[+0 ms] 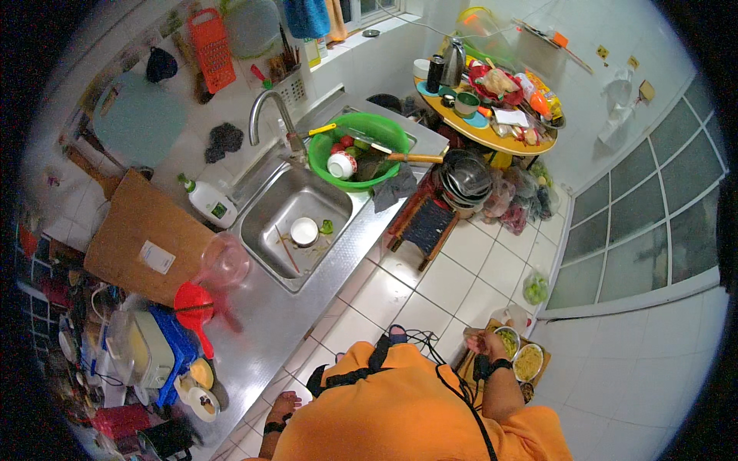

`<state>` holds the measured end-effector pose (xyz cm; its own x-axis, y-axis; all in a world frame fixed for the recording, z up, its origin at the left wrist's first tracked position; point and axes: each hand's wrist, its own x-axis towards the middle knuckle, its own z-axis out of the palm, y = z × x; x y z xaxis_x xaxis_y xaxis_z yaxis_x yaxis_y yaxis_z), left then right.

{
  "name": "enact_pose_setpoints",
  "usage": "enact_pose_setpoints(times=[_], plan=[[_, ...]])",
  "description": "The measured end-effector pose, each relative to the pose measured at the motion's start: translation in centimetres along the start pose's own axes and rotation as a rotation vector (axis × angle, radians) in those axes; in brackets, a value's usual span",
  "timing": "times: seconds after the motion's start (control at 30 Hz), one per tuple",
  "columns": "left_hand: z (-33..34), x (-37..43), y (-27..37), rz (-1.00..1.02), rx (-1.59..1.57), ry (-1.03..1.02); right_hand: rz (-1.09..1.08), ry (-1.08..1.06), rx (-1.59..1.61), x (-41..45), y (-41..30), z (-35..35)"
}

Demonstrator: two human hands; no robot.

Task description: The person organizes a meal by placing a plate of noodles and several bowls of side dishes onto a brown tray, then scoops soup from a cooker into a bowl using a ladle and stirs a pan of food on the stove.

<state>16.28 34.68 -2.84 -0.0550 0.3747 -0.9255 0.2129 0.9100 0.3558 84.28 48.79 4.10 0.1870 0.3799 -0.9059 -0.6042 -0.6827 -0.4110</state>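
My left hand (286,404) hangs low beside the steel counter's front edge, with nothing visible in it. At my right side, my right hand (484,344) has its fingers loosely curled and holds nothing I can see. Close to that hand stand a white bowl of green food (508,342) and a white bowl of pale yellow shreds (527,362), on a brown low surface. Ahead of me is a steel sink (262,230). Inside it lie a small white bowl (304,231), a piece of green pepper (326,227) and a thin brown stick (286,248).
A green basin (357,185) beside the faucet (271,109) holds produce, a patterned bowl and knives. A red ladle (193,305), clear bowl (225,259) and soap bottle (211,203) stand left of the sink. Stacked pans (467,178) and a cluttered round table (490,137) are beyond.
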Motion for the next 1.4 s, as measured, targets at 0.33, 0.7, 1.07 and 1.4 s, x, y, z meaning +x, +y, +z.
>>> enact_pose_setpoints(times=[0.33,0.7,1.07,1.4], plan=[[2.4,0.1,1.4,0.201,0.307,-0.017,-0.035,0.070,-0.019,-0.5,-1.9,1.0],[4.2,-3.0,3.7,-0.050,0.070,0.092,-0.001,0.029,-0.037,0.6,-2.7,0.4],[4.1,-4.3,4.3,-0.044,0.070,0.106,0.029,0.016,-0.013,0.5,-2.5,0.7],[3.9,-4.5,6.0,-0.051,0.093,0.094,0.074,0.000,0.017,2.3,-1.3,-0.9]])
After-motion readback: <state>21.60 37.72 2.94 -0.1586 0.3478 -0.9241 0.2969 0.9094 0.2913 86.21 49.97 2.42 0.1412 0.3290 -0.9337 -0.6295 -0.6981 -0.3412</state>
